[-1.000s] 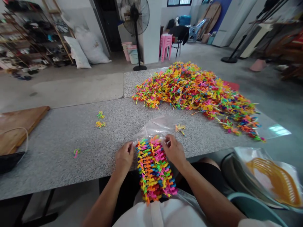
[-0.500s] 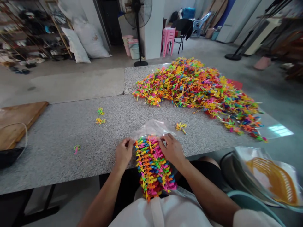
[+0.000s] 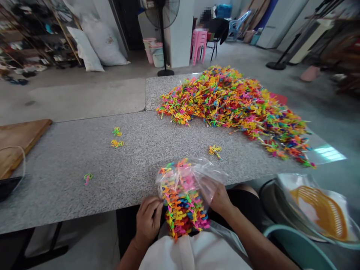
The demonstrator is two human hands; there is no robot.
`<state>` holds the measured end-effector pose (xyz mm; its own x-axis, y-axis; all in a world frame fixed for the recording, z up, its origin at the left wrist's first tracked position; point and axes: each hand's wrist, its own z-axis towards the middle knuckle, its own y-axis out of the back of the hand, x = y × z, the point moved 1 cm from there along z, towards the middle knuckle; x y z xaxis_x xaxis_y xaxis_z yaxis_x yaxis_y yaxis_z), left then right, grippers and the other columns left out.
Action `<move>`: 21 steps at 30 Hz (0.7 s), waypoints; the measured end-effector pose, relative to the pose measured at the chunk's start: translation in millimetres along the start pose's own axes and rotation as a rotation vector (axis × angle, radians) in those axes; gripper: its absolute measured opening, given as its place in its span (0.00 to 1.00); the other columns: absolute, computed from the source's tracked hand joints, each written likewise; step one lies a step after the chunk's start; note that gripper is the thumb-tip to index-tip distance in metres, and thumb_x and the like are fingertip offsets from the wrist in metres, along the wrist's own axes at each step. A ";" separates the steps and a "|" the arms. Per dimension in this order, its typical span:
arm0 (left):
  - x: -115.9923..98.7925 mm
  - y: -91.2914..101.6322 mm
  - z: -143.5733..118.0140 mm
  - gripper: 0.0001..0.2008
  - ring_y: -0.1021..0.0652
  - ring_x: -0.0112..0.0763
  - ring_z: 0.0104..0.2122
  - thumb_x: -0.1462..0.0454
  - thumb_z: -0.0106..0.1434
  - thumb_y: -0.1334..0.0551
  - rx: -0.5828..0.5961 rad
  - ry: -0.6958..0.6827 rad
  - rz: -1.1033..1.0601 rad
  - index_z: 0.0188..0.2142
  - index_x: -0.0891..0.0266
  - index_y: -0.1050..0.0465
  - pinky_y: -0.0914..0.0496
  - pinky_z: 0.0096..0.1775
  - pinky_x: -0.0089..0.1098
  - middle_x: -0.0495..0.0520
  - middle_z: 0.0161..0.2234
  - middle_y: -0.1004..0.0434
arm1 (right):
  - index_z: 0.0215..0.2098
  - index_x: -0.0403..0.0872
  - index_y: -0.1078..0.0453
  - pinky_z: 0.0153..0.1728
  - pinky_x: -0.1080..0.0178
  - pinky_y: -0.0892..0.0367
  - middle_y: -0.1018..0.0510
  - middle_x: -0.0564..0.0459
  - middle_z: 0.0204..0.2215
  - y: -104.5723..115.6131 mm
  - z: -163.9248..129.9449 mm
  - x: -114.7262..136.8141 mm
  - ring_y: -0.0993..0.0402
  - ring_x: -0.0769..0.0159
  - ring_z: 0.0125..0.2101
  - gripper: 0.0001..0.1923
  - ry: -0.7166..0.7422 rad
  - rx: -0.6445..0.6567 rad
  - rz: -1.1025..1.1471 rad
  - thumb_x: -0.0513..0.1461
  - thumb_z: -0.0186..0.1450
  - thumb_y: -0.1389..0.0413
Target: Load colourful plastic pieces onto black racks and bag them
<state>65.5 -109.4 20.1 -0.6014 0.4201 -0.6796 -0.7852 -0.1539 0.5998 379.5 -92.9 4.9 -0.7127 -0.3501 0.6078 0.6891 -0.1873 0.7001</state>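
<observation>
A bundle of small, brightly coloured plastic pieces [image 3: 180,215] in stacked rows rests against my lap at the table edge. A clear plastic bag [image 3: 206,170] covers the bundle's far part. At the bundle's left side, my left hand [image 3: 149,217] is closed, with thumb and forefinger pinched at the bag's edge. My right hand [image 3: 219,197] is on the right side, gripping the bag; film partly covers its fingers. Just beyond the bag lies one loose yellow piece with a stick [image 3: 215,150].
A large heap of similar colourful pieces [image 3: 225,99] covers the back right of the speckled table [image 3: 92,157]. A few loose pieces [image 3: 117,143] lie to the left, near a wooden board [image 3: 24,140]. At lower right stand a teal tub [image 3: 292,240] and a yellow basket [image 3: 320,210].
The bag has come from beyond the bundle toward me, over its far part. Both hands have moved nearer my body, the right one also slightly outward.
</observation>
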 end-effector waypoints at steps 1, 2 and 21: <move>-2.9 -0.9 -8.8 0.10 0.17 0.38 0.39 0.63 0.73 0.40 0.015 -0.002 -0.010 0.38 0.56 0.20 0.21 0.44 0.39 0.57 0.37 0.16 | 0.47 0.50 0.22 0.44 0.54 0.24 0.16 0.45 0.40 -0.5 -8.1 -0.6 0.20 0.55 0.40 0.10 0.011 0.005 -0.026 0.41 0.77 0.46; -4.6 -1.9 -14.8 0.09 0.17 0.38 0.39 0.64 0.73 0.40 0.034 -0.006 -0.017 0.38 0.57 0.20 0.21 0.43 0.38 0.57 0.36 0.16 | 0.47 0.49 0.22 0.43 0.54 0.24 0.16 0.44 0.40 -1.0 -14.2 -0.6 0.20 0.55 0.39 0.11 0.018 0.011 -0.050 0.40 0.78 0.47; 16.2 -4.5 10.6 0.12 0.23 0.34 0.29 0.61 0.70 0.43 0.396 0.064 0.062 0.28 0.56 0.32 0.29 0.33 0.32 0.52 0.28 0.23 | 0.42 0.48 0.24 0.38 0.63 0.28 0.20 0.46 0.39 5.9 -17.9 0.8 0.22 0.62 0.36 0.14 -0.040 0.170 -0.070 0.39 0.80 0.52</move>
<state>60.9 -92.4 10.9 -0.6637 0.3624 -0.6544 -0.6371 0.1845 0.7484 385.4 -110.7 2.8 -0.7650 -0.3046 0.5674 0.6080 -0.0511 0.7923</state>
